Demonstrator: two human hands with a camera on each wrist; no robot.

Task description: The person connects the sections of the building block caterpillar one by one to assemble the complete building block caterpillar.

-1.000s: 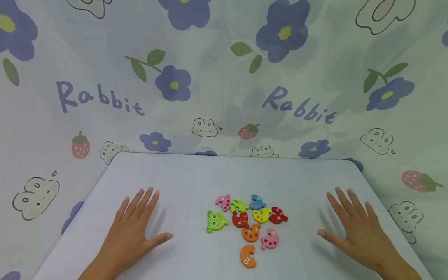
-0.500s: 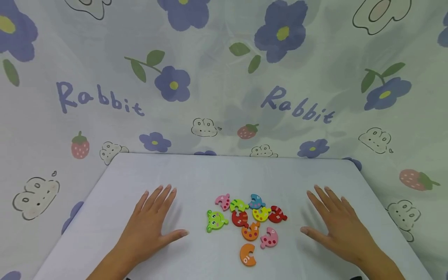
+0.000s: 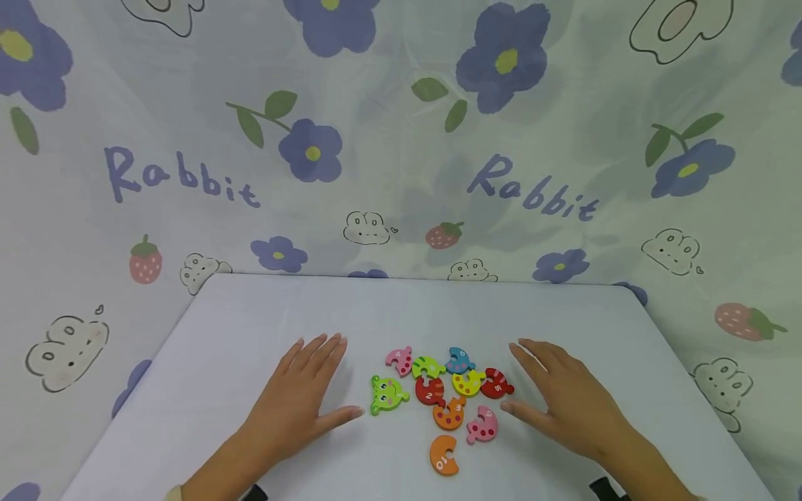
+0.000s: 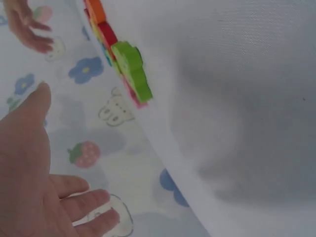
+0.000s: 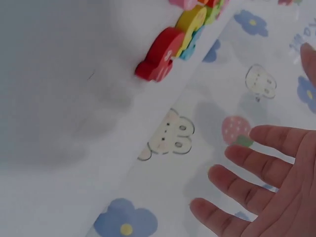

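Observation:
Several colourful puzzle pieces lie loosely grouped on the white table, among them a green face piece point(image 3: 386, 395), a red piece marked 2 point(image 3: 429, 391), an orange piece with dots point(image 3: 448, 416), a yellow piece point(image 3: 467, 384) and an orange piece marked 10 point(image 3: 443, 456). My left hand point(image 3: 301, 400) hovers to the left of the green face piece, fingers extended and thumb spread. On the other side, my right hand point(image 3: 567, 400) is beside the red piece point(image 3: 497, 383) and the pink piece point(image 3: 483, 425), its fingers also extended. Neither hand holds anything.
The white table point(image 3: 250, 299) has its back edge against a hanging cloth point(image 3: 388, 139) printed with flowers, rabbits and strawberries. Dark bands, partly cut off, show at both wrists near the lower edge of the head view.
Both hands have moved inward, the left one to the right and the right one to the left, closer to the puzzle pieces. The pieces lie where they were.

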